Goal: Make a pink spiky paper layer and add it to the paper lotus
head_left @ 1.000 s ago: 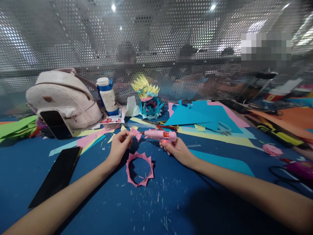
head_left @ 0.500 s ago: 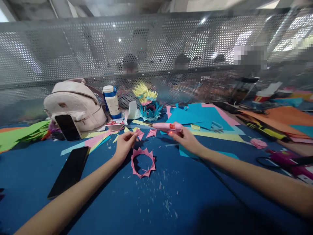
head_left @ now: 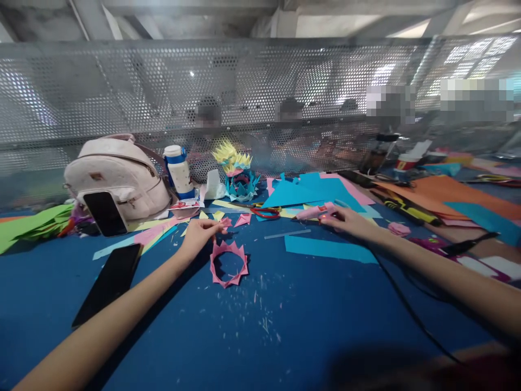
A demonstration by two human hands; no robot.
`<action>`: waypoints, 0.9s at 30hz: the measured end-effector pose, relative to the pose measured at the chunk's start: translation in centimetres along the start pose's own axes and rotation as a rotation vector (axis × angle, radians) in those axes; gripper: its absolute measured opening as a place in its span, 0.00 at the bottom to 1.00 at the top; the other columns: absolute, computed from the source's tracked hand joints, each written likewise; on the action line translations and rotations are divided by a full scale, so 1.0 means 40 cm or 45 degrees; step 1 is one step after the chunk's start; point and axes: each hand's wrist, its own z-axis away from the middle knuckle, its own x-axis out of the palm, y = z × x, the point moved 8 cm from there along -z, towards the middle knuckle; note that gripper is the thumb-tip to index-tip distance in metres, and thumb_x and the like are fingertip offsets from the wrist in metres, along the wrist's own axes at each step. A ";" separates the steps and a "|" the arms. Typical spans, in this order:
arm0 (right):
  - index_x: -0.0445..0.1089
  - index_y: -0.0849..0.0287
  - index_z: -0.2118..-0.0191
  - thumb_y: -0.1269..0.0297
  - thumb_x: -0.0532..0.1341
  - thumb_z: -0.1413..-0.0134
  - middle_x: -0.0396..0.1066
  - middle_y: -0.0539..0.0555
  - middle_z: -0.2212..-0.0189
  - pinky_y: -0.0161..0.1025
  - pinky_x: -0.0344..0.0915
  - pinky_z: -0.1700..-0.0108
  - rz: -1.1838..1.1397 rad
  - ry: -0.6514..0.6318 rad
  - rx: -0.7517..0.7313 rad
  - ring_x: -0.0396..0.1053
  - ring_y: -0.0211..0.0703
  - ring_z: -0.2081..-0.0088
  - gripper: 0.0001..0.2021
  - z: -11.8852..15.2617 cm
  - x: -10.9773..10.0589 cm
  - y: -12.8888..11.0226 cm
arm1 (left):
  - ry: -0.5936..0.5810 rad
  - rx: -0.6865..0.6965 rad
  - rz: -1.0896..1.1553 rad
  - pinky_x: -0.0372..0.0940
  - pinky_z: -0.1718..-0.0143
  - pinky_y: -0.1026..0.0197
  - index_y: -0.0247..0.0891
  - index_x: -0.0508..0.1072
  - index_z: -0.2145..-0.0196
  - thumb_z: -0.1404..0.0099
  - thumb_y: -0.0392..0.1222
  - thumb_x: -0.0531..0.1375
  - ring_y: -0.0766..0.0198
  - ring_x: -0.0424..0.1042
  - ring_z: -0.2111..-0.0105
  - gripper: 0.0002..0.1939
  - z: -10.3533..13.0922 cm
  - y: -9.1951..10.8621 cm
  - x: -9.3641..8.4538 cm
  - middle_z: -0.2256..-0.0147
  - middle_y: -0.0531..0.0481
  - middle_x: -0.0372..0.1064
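Observation:
My right hand [head_left: 345,221] is closed around a pink glue gun [head_left: 311,212], its nozzle pointing left and a small red light glowing near the fingers. Its black cord [head_left: 401,296] trails down to the right. Between the fingertips of my left hand [head_left: 197,237] is a small folded pink paper piece [head_left: 224,224]. Another pink paper piece [head_left: 243,219] lies just to the right. Just below the left hand, a ring of pointed pink paper [head_left: 230,282] rests on the blue table. Behind stands a blue and yellow folded-paper model [head_left: 242,187].
Red-handled scissors [head_left: 266,210] and a translucent strip [head_left: 287,234] lie between my hands. Blue paper sheets [head_left: 313,190] spread behind. On the left are a backpack [head_left: 118,163], a bottle [head_left: 179,174] and a dark phone [head_left: 108,285]. A perforated metal screen [head_left: 252,81] closes the back.
My right hand has moved right and away from the left with the glue gun, uncovering the scissors. The left hand keeps its paper piece. The camera view has shifted slightly.

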 end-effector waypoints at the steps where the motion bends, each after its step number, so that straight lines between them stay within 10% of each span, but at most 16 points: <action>1: 0.71 0.60 0.60 0.41 0.60 0.51 0.71 0.53 0.74 0.38 0.61 0.74 -0.044 -0.029 0.031 0.67 0.42 0.76 0.25 0.003 0.005 0.007 | -0.011 0.011 -0.022 0.59 0.84 0.67 0.33 0.79 0.74 0.44 0.48 0.65 0.70 0.63 0.87 0.13 -0.002 0.005 -0.006 0.73 0.43 0.79; 8: 0.67 0.55 0.54 0.50 0.57 0.43 0.69 0.60 0.54 0.48 0.65 0.52 -0.215 0.639 -0.281 0.68 0.53 0.52 0.17 0.014 -0.127 -0.179 | -0.178 0.185 -0.256 0.53 0.85 0.68 0.35 0.79 0.75 0.43 0.46 0.64 0.70 0.61 0.86 0.11 -0.006 0.091 -0.015 0.78 0.45 0.76; 16: 0.71 0.58 0.59 0.60 0.58 0.39 0.74 0.53 0.61 0.39 0.62 0.58 -0.048 -0.127 -0.838 0.69 0.43 0.60 0.09 -0.001 0.087 -0.651 | -0.246 0.460 -0.598 0.54 0.76 0.66 0.41 0.81 0.75 0.45 0.36 0.64 0.64 0.67 0.79 0.04 0.000 0.250 0.031 0.78 0.49 0.75; 21: 0.75 0.56 0.66 0.63 0.65 0.47 0.74 0.51 0.68 0.36 0.52 0.70 0.353 -0.091 -0.835 0.67 0.41 0.64 0.05 -0.058 0.168 -0.719 | -0.202 0.479 -0.728 0.44 0.80 0.65 0.40 0.78 0.80 0.49 0.33 0.66 0.67 0.60 0.83 0.06 0.014 0.307 0.020 0.83 0.52 0.70; 27: 0.77 0.55 0.67 0.62 0.67 0.50 0.75 0.50 0.70 0.36 0.46 0.73 0.383 -0.053 -0.836 0.66 0.39 0.69 0.05 -0.055 0.174 -0.724 | -0.290 0.432 -0.647 0.58 0.77 0.67 0.38 0.78 0.75 0.47 0.36 0.65 0.63 0.71 0.77 0.01 0.034 0.310 0.019 0.77 0.48 0.76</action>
